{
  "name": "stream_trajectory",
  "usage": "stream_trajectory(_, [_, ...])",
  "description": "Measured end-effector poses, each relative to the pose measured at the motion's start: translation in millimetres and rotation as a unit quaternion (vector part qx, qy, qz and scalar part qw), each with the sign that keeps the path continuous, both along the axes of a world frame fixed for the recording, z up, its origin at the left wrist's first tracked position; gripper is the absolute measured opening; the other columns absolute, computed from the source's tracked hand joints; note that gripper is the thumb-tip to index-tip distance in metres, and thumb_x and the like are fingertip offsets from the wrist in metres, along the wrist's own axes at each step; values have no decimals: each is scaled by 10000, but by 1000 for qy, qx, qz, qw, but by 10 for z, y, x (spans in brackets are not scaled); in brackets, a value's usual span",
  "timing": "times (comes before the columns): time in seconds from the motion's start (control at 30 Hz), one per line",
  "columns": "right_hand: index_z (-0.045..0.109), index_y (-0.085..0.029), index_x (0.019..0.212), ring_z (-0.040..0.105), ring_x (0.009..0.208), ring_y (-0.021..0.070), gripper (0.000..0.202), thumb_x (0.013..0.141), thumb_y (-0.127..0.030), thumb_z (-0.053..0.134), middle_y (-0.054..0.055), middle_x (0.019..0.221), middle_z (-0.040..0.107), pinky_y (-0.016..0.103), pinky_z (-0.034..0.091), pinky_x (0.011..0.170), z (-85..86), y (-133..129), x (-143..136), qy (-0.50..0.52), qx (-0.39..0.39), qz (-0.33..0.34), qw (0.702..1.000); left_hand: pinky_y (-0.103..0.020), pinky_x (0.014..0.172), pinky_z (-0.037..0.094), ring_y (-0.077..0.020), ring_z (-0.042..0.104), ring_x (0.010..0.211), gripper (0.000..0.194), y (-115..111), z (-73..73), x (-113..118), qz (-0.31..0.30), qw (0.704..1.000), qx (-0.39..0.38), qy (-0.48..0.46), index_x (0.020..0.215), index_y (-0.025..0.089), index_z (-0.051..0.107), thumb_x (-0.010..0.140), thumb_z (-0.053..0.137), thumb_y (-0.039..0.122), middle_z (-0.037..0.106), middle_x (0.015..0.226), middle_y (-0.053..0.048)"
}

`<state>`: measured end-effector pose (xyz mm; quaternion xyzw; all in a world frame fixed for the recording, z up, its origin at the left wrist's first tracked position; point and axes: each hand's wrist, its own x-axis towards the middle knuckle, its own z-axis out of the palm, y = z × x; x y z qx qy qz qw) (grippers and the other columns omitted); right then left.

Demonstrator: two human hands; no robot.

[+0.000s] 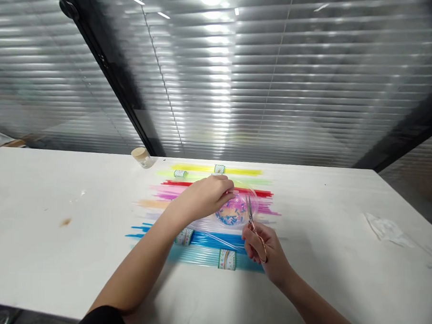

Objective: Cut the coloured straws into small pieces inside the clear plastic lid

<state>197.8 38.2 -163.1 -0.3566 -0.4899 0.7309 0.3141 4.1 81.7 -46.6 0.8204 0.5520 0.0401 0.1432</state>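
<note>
My right hand grips a pair of scissors by the copper-coloured handles, blades pointing up and slightly parted. Over the clear bowl, my left hand has its fingers pressed together; what they hold, if anything, is too small to tell. Small blue and pink cut pieces lie in the bowl. Around and under it are bundles of thin straws: yellow, red, blue and light teal, some wrapped with patterned paper bands.
A small jar with a wooden-looking lid stands at the back edge of the white table. Crumpled clear plastic lies on the right. Glass panels with blinds rise behind.
</note>
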Motion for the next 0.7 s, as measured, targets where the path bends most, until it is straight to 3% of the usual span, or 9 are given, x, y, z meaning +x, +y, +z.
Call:
stream_trajectory(0.37, [482, -184, 699, 318, 461, 78, 486, 836, -635, 602, -53, 501, 443, 215, 246, 459, 149, -72, -24, -18, 21, 13, 1000, -323, 676, 457, -205, 584, 788, 233, -83, -204, 33, 21, 998, -42, 36, 837, 168, 530, 958, 331, 160, 613, 930, -92])
stream_trajectory(0.53, [472, -195, 700, 329, 479, 94, 462, 839, -613, 611, -61, 504, 404, 225, 256, 472, 125, -49, -5, -36, 42, 35, 998, -345, 714, 489, -235, 612, 881, 222, -151, -278, 112, 38, 996, -51, 61, 915, 153, 542, 892, 334, 77, 612, 1002, -120])
stream_trajectory(0.7, [468, -195, 694, 308, 485, 93, 459, 818, -602, 641, -76, 513, 330, 231, 220, 474, 86, -51, -6, -66, 49, 27, 996, -327, 656, 484, -222, 615, 825, 224, -243, -317, 217, 34, 996, -43, 75, 914, 158, 546, 888, 336, 83, 607, 991, -118])
